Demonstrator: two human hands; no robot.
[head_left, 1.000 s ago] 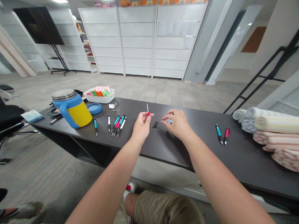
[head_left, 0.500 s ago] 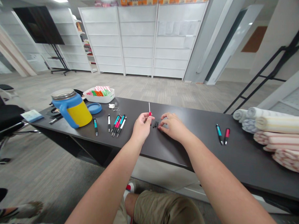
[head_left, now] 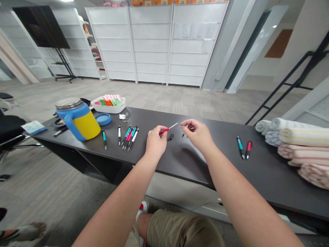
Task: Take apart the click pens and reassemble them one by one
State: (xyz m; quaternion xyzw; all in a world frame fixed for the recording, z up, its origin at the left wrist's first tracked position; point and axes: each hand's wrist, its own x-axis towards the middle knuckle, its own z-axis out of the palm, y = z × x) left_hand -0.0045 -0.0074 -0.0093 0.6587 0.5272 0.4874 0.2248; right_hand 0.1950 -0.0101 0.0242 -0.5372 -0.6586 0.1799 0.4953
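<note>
A red pen barrel (head_left: pixel 164 131) is grasped in the grip of the left hand (head_left: pixel 156 142), between thumb and fingers, and is held above the dark tabletop (head_left: pixel 222 165). From the barrel a thin pale rod (head_left: pixel 173 126) is pointed up and to the right, its tip brought near the fingertips of the right hand (head_left: pixel 198 134). In the right grip, thumb and forefinger are drawn close together; whether anything is pinched there cannot be told. Two short black pieces (head_left: pixel 170 137) are laid between the hands, and tiny parts (head_left: pixel 183 135) are partly hidden under the right fingers. The near edge is crossed by both forearms; the far edge is seen just beyond the hands. Leftward, room is bounded by a cluster of pens (head_left: pixel 130 137). Rightward, a wide stretch of surface is left before a teal pen (head_left: pixel 240 147) and a red pen (head_left: pixel 248 150), with rolled cloths (head_left: pixel 306 143) stacked at the right end.
</note>
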